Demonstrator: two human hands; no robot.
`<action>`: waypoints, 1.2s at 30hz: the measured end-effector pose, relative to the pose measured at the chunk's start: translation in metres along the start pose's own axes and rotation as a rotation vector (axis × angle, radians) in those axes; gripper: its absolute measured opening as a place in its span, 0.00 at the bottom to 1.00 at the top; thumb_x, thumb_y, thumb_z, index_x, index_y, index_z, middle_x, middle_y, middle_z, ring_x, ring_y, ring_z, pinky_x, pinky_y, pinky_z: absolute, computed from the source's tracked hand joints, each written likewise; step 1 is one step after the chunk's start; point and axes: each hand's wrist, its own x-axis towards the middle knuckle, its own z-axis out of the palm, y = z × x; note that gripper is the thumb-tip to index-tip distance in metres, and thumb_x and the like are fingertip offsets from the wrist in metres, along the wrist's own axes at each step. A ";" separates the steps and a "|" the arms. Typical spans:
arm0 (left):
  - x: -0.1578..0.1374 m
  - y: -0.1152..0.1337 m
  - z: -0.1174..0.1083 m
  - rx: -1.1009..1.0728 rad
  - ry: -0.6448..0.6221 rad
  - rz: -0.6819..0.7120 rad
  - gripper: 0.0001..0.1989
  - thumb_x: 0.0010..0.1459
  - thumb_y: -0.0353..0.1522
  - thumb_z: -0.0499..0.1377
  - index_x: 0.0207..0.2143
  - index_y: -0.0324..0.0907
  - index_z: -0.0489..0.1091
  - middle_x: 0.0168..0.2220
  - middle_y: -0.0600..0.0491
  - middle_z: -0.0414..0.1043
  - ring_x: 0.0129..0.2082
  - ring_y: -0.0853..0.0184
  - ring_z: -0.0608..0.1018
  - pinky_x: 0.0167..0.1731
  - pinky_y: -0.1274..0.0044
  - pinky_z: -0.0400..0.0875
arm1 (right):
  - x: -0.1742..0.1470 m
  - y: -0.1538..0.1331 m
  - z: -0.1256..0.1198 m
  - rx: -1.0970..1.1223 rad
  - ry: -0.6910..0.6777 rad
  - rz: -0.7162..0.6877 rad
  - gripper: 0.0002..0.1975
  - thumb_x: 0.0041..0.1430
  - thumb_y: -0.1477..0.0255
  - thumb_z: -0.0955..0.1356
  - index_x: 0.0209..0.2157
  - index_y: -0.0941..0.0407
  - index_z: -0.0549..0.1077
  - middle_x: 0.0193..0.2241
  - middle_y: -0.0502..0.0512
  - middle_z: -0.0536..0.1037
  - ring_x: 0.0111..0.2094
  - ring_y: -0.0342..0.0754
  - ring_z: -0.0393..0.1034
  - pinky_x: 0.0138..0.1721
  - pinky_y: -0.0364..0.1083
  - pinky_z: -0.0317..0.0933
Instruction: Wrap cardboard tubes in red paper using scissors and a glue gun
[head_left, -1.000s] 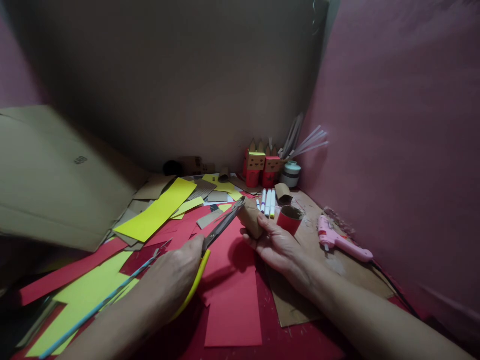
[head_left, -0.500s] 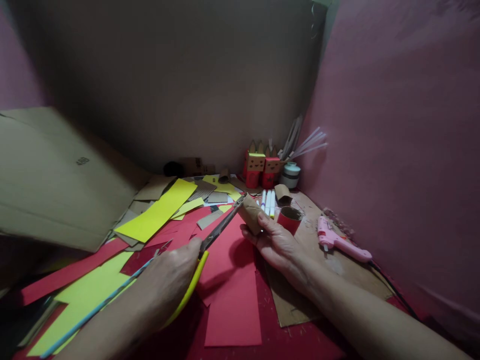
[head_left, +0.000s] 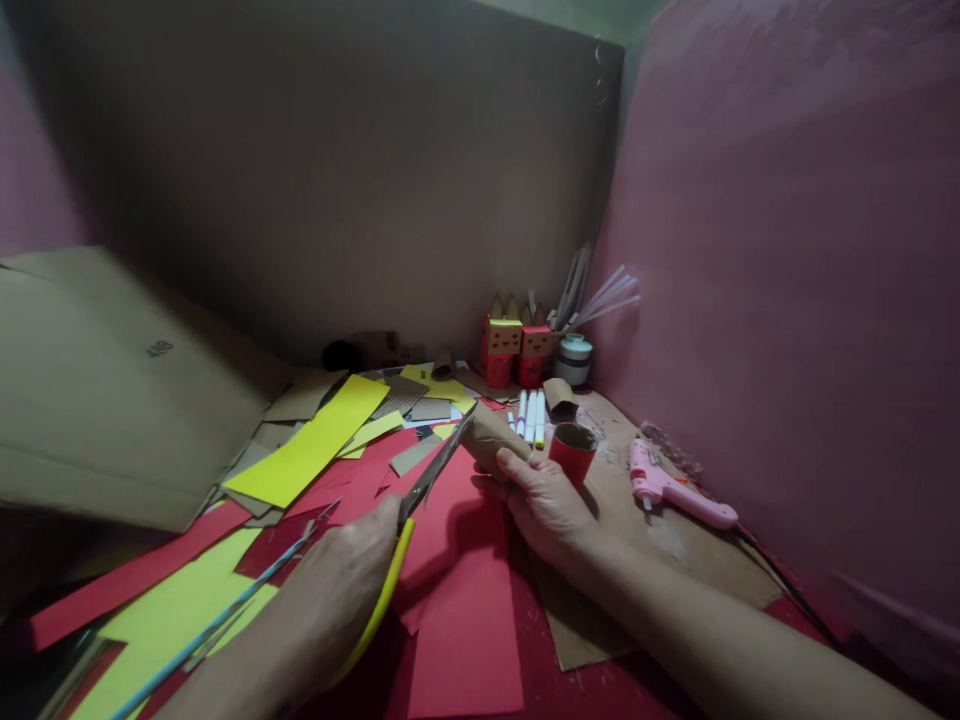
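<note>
My left hand (head_left: pixel 349 570) is closed around the yellow handle of a pair of scissors (head_left: pixel 431 485), whose blades point up and to the right. The blade tips meet the left end of a brown cardboard tube (head_left: pixel 491 442). My right hand (head_left: pixel 544 500) grips that tube by its right part, thumb on top, holding it above a sheet of red paper (head_left: pixel 469 620). Just beyond my right hand stands a tube wrapped in red paper (head_left: pixel 572 455). Whether the blades are cutting into the cardboard cannot be made out clearly.
Yellow paper strips (head_left: pixel 311 445) and cardboard scraps lie at the left by a large cardboard box (head_left: pixel 120 400). A pink glue gun (head_left: pixel 675 487) rests on cardboard at the right. Several markers (head_left: pixel 531 415), two decorated tubes with faces (head_left: pixel 502 345) and a jar (head_left: pixel 574 358) stand or lie behind.
The cardboard tube has tilted flatter in my right hand, its cut end moving slightly left. The scissors stay at that end. The whole view has shifted a little.
</note>
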 end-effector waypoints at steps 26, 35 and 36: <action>0.005 0.001 0.007 0.079 -0.084 -0.063 0.12 0.55 0.26 0.44 0.41 0.42 0.60 0.34 0.47 0.72 0.32 0.60 0.77 0.33 0.73 0.67 | -0.005 -0.008 0.001 0.370 0.215 0.328 0.18 0.39 0.76 0.76 0.35 0.60 0.72 0.35 0.60 0.78 0.34 0.52 0.74 0.37 0.51 0.68; 0.002 0.002 0.012 -0.030 -0.046 -0.048 0.15 0.56 0.27 0.45 0.46 0.41 0.56 0.30 0.50 0.70 0.27 0.61 0.75 0.28 0.73 0.65 | -0.003 -0.005 0.004 0.292 0.236 0.273 0.21 0.29 0.75 0.79 0.30 0.61 0.75 0.25 0.56 0.77 0.30 0.50 0.73 0.37 0.51 0.67; 0.002 0.002 0.013 -0.027 -0.037 -0.047 0.15 0.55 0.27 0.45 0.46 0.41 0.56 0.31 0.50 0.70 0.28 0.61 0.75 0.28 0.73 0.65 | -0.003 -0.004 0.004 0.282 0.229 0.269 0.21 0.29 0.74 0.79 0.30 0.61 0.75 0.25 0.55 0.77 0.29 0.50 0.73 0.37 0.51 0.67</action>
